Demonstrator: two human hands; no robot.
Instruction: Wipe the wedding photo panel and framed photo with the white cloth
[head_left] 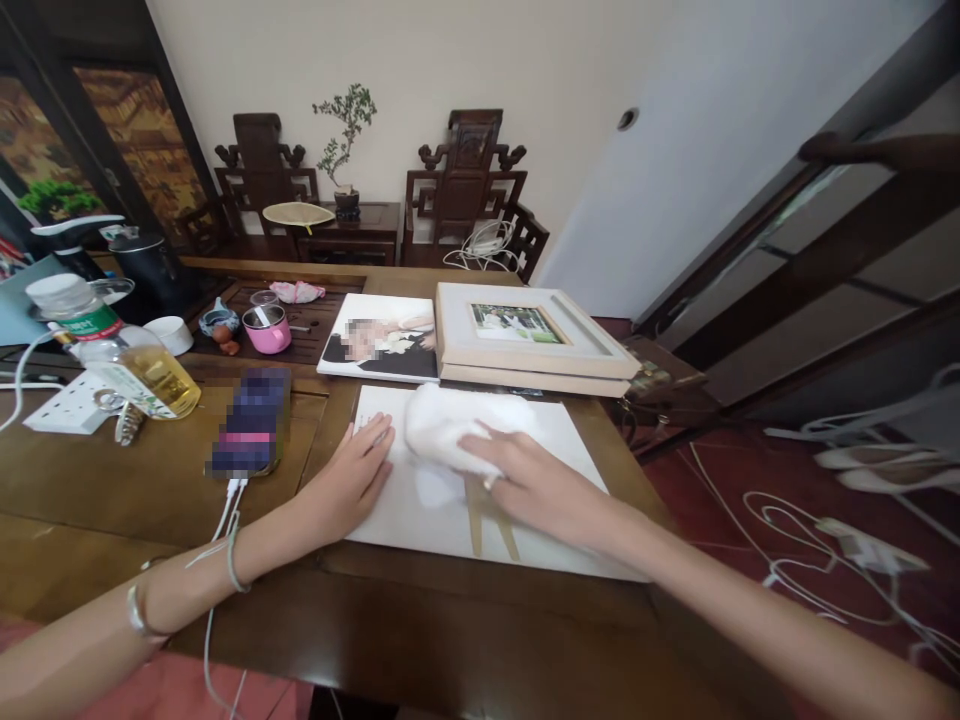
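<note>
A white rectangular panel (pixel 555 557) with two tan stripes lies flat on the wooden table. My right hand (pixel 529 480) is closed around a bunched white cloth (pixel 450 425) and presses it on the panel's upper middle; part of the panel is hidden beneath. My left hand (pixel 360 470) rests flat on the panel's left side, fingers stretched out, holding nothing. Behind the panel lies a photo print (pixel 382 360) with a white border. To its right are stacked light-wood picture frames (pixel 585 330), the top one showing a small outdoor photo.
Left on the table (pixel 150 520) are a charging phone (pixel 251 420), a bottle of yellow liquid (pixel 127 350), a white power strip (pixel 71 405) and a pink cup (pixel 268 330) on a dark tea tray. Cables trail over the front edge. Cords lie on the red floor (pixel 720 500) at right.
</note>
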